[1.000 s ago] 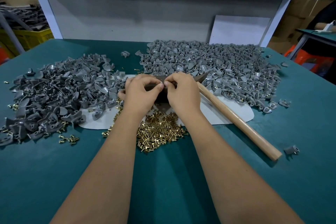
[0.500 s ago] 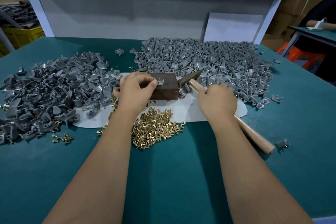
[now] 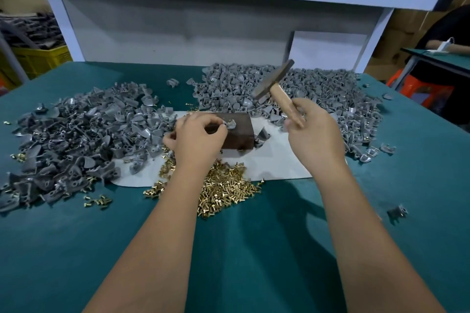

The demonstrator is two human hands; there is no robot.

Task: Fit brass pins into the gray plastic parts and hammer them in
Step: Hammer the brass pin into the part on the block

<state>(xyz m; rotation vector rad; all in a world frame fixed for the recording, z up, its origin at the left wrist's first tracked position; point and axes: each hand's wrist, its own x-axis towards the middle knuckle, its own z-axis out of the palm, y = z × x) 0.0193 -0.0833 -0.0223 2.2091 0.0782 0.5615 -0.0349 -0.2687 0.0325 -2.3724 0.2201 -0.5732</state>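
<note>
Teal bench top (image 3: 254, 262) w/ a white shelf frame behind; a dark block (image 3: 237, 132) sits mid-bench on a white sheet (image 3: 287, 162). Left hand (image 3: 197, 134) pinches a gray plastic part (image 3: 230, 125) flat on the block's top, fingertips right beside it. Right hand (image 3: 314, 134) is wrapped round the wooden handle of the hammer (image 3: 276, 84), head raised above and behind the block. Risk, as I judge it: the strike drifts left & catches the fingertips, or lands off-centre & the part skips off the block. Part is small, pale gray, w/ a curved fin; can't tell if a pin sits straight in it. Brass pins (image 3: 223, 190) are heaped just in front of the block. Gray parts are piled left of the block (image 3: 76, 129) & behind it to the right (image 3: 318, 91).
</note>
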